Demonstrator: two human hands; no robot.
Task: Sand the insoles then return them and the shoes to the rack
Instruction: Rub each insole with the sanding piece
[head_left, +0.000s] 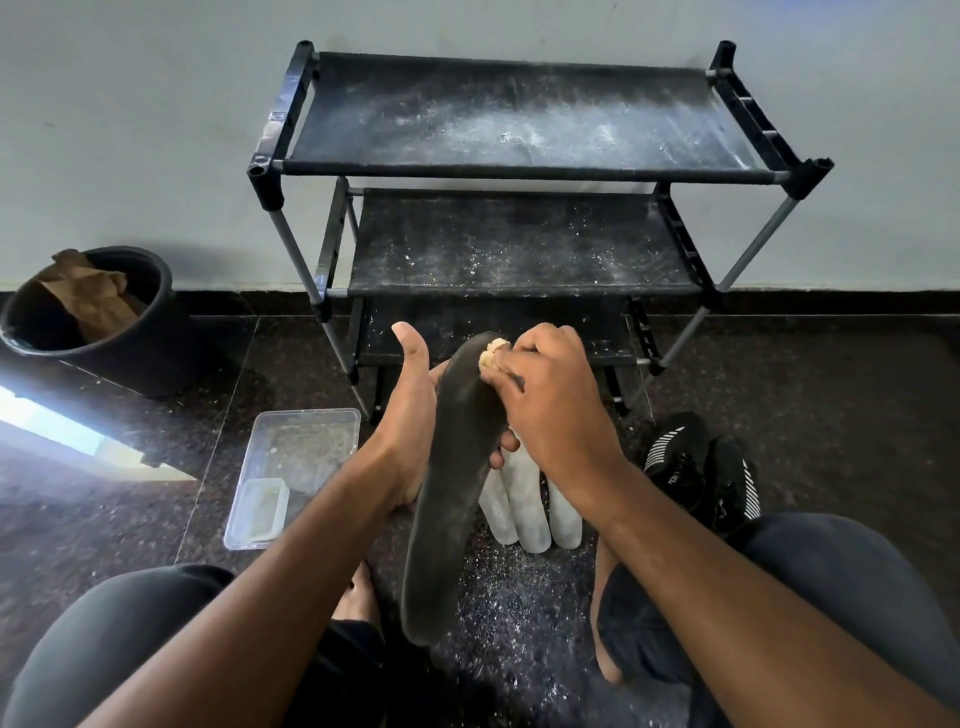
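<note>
One dark insole (447, 499) is held up in the middle, and three pale insoles (524, 499) lie side by side on the floor behind it. Two black shoes (698, 467) sit together at the right. There is one rack (519, 171), with three shelves I can count. One black bucket (156, 332) stands at the left. One clear plastic tray (311, 441) lies on the floor, with one smaller clear box (262, 506) inside it. Two hands are at work, the left hand (410, 415) and the right hand (556, 405), with one wad of sandpaper (491, 353).

The left hand (410, 415) grips from below, thumb pointing up. The right hand (550, 400) is curled, fingers pinching. Both forearms reach forward.
</note>
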